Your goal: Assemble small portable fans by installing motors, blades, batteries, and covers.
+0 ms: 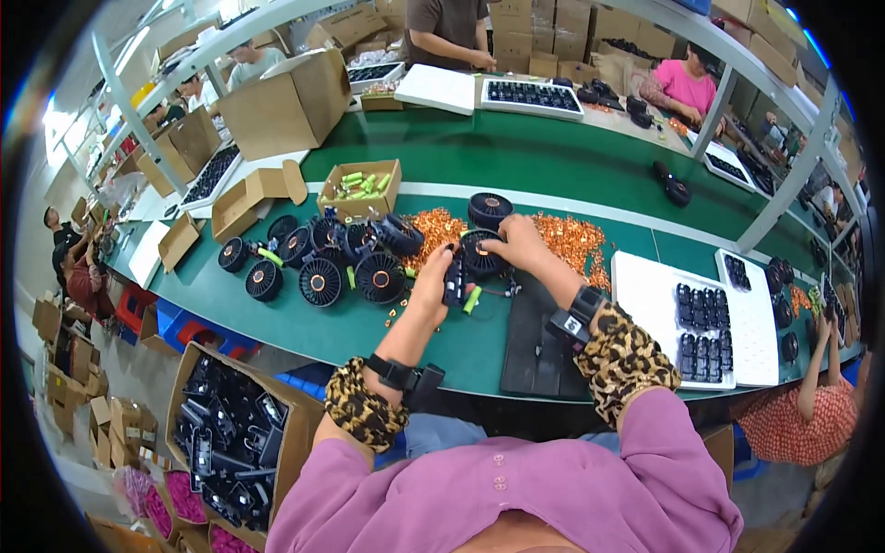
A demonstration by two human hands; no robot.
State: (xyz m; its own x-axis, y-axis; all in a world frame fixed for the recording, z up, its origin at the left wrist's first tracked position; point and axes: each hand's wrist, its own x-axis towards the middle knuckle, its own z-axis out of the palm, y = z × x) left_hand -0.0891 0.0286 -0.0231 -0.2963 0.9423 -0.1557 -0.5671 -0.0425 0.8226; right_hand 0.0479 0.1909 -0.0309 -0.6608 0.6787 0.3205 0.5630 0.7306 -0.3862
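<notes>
My left hand [430, 284] is closed around a black plastic housing [454, 278], held upright over the bench. Beside it, my right hand [524, 243] has its fingers on the rim of a small round black fan [482, 253]. A green battery cell [472, 300] lies just below the housing, with thin wires to its right. Another black fan [490, 208] sits behind the one I hold. Several more fans [321, 280] are grouped at my left, some with green cells attached. Where the housing and fan meet is partly covered by my fingers.
Piles of small copper-coloured pieces [567, 241] flank my hands. A cardboard box [380, 205] holds green cells. At right are a dark flat pad [544, 341] and a white foam tray [636, 286] of black parts. A carton of black housings [230, 433] stands lower left. Co-workers sit around.
</notes>
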